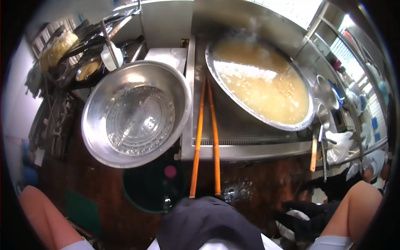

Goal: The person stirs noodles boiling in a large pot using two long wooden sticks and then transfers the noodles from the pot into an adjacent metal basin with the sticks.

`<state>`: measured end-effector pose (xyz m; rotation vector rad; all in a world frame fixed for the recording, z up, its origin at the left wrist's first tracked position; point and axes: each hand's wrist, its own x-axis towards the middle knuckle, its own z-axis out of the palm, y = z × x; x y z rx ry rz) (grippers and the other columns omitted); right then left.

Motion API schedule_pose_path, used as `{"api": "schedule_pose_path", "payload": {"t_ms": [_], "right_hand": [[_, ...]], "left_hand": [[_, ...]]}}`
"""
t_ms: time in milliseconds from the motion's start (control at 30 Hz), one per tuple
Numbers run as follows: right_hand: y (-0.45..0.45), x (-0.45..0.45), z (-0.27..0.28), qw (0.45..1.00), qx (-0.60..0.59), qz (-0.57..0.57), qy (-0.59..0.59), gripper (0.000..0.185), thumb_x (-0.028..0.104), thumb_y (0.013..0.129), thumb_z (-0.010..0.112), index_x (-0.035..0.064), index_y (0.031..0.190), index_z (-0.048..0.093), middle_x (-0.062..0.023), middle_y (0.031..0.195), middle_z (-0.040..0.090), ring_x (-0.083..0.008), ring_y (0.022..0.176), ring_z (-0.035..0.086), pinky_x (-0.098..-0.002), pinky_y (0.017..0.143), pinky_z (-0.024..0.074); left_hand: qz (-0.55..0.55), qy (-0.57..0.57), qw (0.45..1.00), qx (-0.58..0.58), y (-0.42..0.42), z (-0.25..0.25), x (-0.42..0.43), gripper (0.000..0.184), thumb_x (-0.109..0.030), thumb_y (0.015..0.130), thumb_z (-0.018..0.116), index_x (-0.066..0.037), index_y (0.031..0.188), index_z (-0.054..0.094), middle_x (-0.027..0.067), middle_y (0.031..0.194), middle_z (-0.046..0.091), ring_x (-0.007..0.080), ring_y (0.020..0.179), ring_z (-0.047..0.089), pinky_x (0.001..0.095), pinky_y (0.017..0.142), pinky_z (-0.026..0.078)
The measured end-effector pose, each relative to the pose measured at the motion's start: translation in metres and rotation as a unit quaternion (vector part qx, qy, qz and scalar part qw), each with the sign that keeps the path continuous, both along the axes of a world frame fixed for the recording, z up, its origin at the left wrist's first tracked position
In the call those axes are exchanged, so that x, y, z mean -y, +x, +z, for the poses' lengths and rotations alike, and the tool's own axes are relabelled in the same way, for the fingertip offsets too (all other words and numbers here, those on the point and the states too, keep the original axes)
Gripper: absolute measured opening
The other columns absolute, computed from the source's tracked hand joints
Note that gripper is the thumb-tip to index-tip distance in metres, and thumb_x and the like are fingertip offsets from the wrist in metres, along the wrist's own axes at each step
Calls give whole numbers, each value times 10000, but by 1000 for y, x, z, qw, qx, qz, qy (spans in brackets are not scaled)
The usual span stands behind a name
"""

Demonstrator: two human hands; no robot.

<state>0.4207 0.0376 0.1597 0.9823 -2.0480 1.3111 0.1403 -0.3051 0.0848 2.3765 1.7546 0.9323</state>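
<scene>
Neither of my hands is in view; only my left forearm and my right forearm show at the lower corners, bent, with white sleeves. Two long orange-brown wooden sticks lean together on the steel stove top, their near ends close to my dark apron. To their right, a large wide pan holds steaming, bubbling yellowish-brown liquid. Left of them sits a big metal basin with water drops or a little clear liquid at its bottom.
A dark round tub stands on the wet reddish-brown floor. At left, a metal rack holds a white jug and a bowl. Ladles and long-handled tools hang at right beside a white plastic bag.
</scene>
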Motion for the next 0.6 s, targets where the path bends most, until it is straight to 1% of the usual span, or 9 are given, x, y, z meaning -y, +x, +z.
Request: {"api": "schedule_pose_path", "payload": {"t_ms": [367, 533, 600], "right_hand": [[1, 2, 5, 1000, 0, 17, -10, 46, 156, 808, 578, 144, 844, 604, 23, 733, 586, -115, 600, 532, -273, 504, 386], [15, 1, 24, 998, -30, 37, -34, 56, 119, 801, 577, 146, 796, 626, 33, 701, 593, -106, 578, 531, -267, 484, 375], [17, -2, 19, 996, -42, 56, -57, 76, 104, 798, 577, 148, 777, 635, 37, 688, 596, -103, 569, 530, -265, 476, 371]], "left_hand": [[-11, 1, 1000, 18, -4, -11, 5, 297, -214, 812, 705, -71, 1061, 632, 86, 940, 584, 231, 788, 543, 344, 643, 452], [-24, 2, 999, 29, -2, -6, 7, 284, -186, 809, 711, -52, 1050, 643, 99, 942, 602, 243, 794, 556, 354, 650, 458], [-35, 1, 999, 38, -5, -6, 8, 279, -175, 808, 713, -45, 1046, 648, 104, 944, 608, 248, 797, 561, 358, 653, 460]]}}
